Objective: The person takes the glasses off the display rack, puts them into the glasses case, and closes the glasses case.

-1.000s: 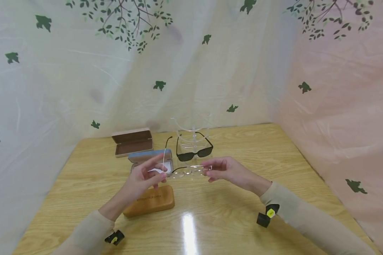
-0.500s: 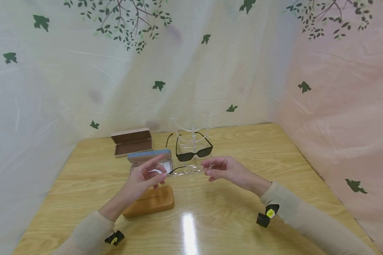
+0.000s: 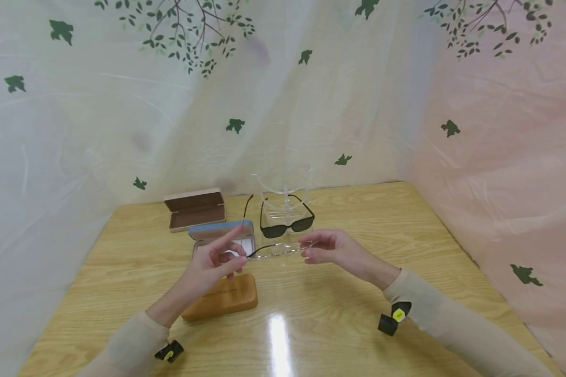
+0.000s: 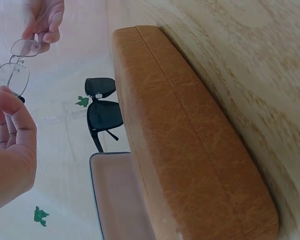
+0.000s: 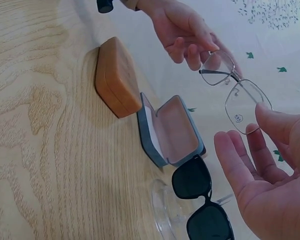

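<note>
A pair of thin metal-rimmed eyeglasses is held up above the table between both hands, clear lenses seen nearly edge-on in the head view. My left hand pinches its left end with thumb and fingers, index finger pointing outward. My right hand pinches the right end; in the right wrist view its thumb lies at the lens rim. One temple stretches away toward the back, and a dark temple tip lies folded behind the lenses.
Black sunglasses sit on a clear display stand behind the hands. An open blue case and an open brown-lined case are at back left. A closed tan case lies below my left hand. Patterned curtains surround the table.
The eyeglasses have tilted slightly between the hands, so the lenses look flatter than a second ago. Both hands stay nearly in place, still gripping the ends.
</note>
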`<state>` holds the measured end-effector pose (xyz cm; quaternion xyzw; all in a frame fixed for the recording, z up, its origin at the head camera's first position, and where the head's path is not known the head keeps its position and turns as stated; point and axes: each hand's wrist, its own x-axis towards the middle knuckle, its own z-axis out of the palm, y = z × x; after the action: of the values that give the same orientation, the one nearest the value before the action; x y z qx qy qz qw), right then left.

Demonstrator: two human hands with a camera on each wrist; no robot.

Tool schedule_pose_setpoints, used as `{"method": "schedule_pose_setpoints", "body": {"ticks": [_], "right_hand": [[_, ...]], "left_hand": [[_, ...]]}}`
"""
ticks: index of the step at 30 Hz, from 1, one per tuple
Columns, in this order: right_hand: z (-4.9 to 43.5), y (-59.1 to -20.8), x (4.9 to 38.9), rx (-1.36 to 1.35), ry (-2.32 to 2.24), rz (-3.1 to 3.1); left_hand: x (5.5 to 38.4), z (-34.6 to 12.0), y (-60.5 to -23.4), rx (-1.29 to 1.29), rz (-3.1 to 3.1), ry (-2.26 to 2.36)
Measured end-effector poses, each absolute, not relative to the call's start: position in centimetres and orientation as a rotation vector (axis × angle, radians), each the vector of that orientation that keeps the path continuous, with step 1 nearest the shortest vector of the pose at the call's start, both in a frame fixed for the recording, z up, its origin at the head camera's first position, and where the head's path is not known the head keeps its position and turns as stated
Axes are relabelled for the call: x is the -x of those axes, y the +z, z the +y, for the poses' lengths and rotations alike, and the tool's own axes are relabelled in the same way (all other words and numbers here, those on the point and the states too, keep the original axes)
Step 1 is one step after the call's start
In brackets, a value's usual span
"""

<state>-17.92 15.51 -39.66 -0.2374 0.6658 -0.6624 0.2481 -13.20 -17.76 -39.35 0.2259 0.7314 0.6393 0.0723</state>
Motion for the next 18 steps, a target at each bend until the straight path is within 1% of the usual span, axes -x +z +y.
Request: {"method": "schedule_pose_setpoints", "body": {"ticks": [10,18], "right_hand": [[15.28,-39.37,17.93,0.657,-1.763,1.918],[15.03,-39.49,18.07,0.688,-1.796,1.954]], "left_hand": [[13.11,-17.74,-39.45,-0.639,2.243,1.874],[13.08,-17.62,-39.17,-0.677,2.262,1.822]]}}
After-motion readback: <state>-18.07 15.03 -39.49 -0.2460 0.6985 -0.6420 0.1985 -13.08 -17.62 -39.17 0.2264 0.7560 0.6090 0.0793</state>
